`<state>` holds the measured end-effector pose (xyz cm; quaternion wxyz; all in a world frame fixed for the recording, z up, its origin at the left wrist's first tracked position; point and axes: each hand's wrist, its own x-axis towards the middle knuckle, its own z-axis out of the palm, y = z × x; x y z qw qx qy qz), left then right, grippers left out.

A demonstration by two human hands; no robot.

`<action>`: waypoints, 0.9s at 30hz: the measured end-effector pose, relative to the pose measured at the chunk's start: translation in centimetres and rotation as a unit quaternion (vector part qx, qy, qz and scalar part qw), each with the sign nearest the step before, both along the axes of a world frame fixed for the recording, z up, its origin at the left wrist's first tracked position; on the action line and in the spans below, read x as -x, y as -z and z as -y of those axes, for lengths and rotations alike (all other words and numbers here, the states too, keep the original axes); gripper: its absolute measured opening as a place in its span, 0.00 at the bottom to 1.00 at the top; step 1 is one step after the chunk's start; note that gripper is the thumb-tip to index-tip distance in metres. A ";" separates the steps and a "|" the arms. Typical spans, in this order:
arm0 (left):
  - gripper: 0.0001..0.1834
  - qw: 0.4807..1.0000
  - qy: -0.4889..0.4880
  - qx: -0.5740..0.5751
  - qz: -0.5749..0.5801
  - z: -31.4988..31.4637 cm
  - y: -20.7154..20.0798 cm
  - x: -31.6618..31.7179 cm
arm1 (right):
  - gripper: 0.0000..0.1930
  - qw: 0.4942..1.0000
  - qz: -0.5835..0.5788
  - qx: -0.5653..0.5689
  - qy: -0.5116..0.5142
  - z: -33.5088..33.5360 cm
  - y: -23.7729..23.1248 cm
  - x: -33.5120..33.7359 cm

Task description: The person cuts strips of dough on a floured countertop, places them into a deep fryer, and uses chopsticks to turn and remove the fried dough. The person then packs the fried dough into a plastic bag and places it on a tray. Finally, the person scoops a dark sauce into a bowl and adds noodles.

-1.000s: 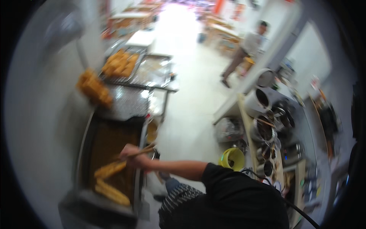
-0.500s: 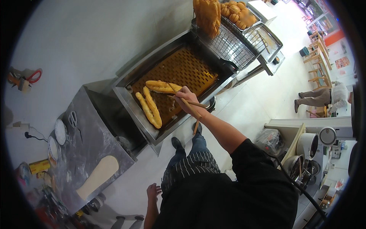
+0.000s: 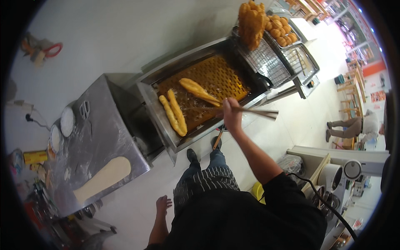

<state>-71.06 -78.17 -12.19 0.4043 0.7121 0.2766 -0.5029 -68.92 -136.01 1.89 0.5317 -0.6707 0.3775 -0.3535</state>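
At the near edge of the fryer (image 3: 154,104), our right hand (image 3: 230,114) is closed around a pair of long chopsticks (image 3: 254,111), fingers pinched on the shafts around mid-length, with the butt ends sticking out to the right over the floor. We follow the tips in toward the oil and they meet the near end of one dough stick (image 3: 199,91), golden and puffed. That stick lies on a slant, its long axis running from far left to near right, pointing almost at our hand. We judge it light and hollow, crisp outside yet easy to crush, and slick with oil, so a gentle pinch near its middle should balance it better than a grab at the tip. Further left, two more dough sticks (image 3: 174,115) float side by side, touching, their long axes running far to near along the fryer's left wall. Our left hand (image 3: 163,205) hangs low by the apron, fingers loosely spread, holding nothing. Beyond it, a raw dough strip (image 3: 103,178) rests on the floured steel table (image 3: 100,125).
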 end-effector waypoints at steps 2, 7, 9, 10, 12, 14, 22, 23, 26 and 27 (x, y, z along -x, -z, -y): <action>0.24 1.000 -0.010 0.017 0.013 0.6 0.3 -0.6 | 0.14 0.990 0.024 -0.136 -0.003 -5.6 0.7 -0.7; 0.23 0.998 -0.010 0.033 0.047 1.4 0.0 -2.4 | 0.09 0.995 -0.046 -0.086 -0.023 -12.0 1.8 -2.7; 0.23 0.998 -0.017 0.032 0.043 0.8 -0.1 -2.6 | 0.07 0.994 -0.101 -0.021 -0.038 -12.2 1.7 -3.0; 0.23 0.999 -0.016 0.026 0.038 0.3 -0.1 -2.5 | 0.07 0.994 -0.087 0.041 -0.043 -12.2 1.6 -2.9; 0.24 0.999 -0.028 0.022 0.028 -1.0 0.1 -1.9 | 0.06 0.989 -0.103 0.098 -0.051 -12.2 1.4 -2.8; 0.25 0.999 -0.031 0.009 0.014 -2.5 0.4 -1.0 | 0.05 0.981 -0.111 0.142 -0.068 -12.7 1.4 -2.8; 0.26 0.999 -0.034 -0.010 -0.018 -5.0 1.0 0.5 | 0.08 0.969 -0.127 0.214 0.006 -11.5 5.1 -3.4; 0.26 0.999 -0.029 -0.010 -0.015 -4.9 0.9 0.3 | 0.11 0.991 -0.120 0.063 0.023 -10.1 5.6 -3.2; 0.25 1.000 -0.023 0.003 -0.009 -3.9 0.7 -0.6 | 0.12 0.971 0.019 -0.213 0.106 -5.9 6.3 -1.7; 0.25 1.000 -0.026 0.013 -0.001 -3.4 0.7 -0.9 | 0.11 0.965 0.048 -0.231 0.113 -4.6 6.2 -1.1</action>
